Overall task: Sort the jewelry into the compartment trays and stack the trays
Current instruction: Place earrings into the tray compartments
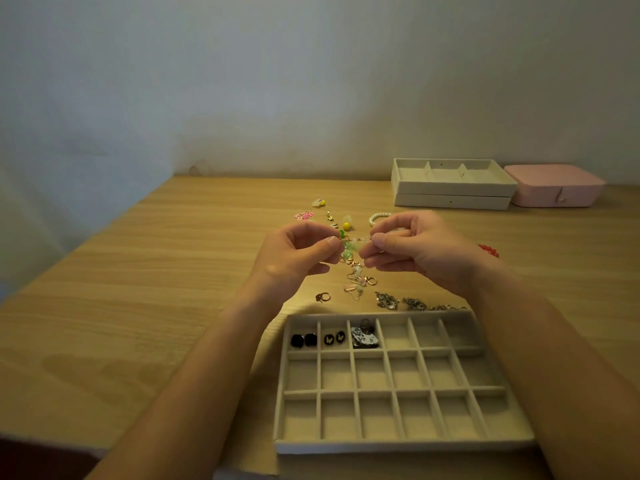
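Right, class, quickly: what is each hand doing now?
Left hand: pinching the tangled earrings.
Right hand: pinching the other end of that tangle.

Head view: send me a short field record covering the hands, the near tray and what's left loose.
left hand: pinches earring cluster
right hand: pinches the same cluster
near tray: far row, three leftmost compartments filled; the others look empty
stacked trays: two, back right, beside pink box
loose: pearl bracelet, red beads, silver chains, ring
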Available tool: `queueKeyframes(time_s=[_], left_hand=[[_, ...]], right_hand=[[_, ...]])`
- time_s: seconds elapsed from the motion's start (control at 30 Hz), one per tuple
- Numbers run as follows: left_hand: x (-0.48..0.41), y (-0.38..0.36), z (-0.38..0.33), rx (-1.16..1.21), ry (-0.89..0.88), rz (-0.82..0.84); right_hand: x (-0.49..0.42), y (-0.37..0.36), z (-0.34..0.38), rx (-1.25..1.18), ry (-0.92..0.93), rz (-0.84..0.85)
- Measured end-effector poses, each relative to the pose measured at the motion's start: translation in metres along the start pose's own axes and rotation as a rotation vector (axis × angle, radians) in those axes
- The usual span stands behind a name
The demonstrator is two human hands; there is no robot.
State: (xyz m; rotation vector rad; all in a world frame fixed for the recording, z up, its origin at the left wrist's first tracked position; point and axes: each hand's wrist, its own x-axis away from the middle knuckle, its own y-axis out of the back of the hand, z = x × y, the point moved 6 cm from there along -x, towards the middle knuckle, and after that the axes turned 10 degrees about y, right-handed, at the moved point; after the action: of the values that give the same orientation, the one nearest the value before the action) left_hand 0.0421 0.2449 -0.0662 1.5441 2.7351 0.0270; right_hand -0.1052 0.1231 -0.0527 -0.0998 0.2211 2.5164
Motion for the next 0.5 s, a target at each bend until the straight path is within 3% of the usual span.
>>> queueKeyframes(time_s=[0.5], left_hand=[[0.047,-0.026,-0.015,-0.277,-0.001,0.131]], right_hand=[[0.037,0.017,0.032,0.33,0.083,-0.214]])
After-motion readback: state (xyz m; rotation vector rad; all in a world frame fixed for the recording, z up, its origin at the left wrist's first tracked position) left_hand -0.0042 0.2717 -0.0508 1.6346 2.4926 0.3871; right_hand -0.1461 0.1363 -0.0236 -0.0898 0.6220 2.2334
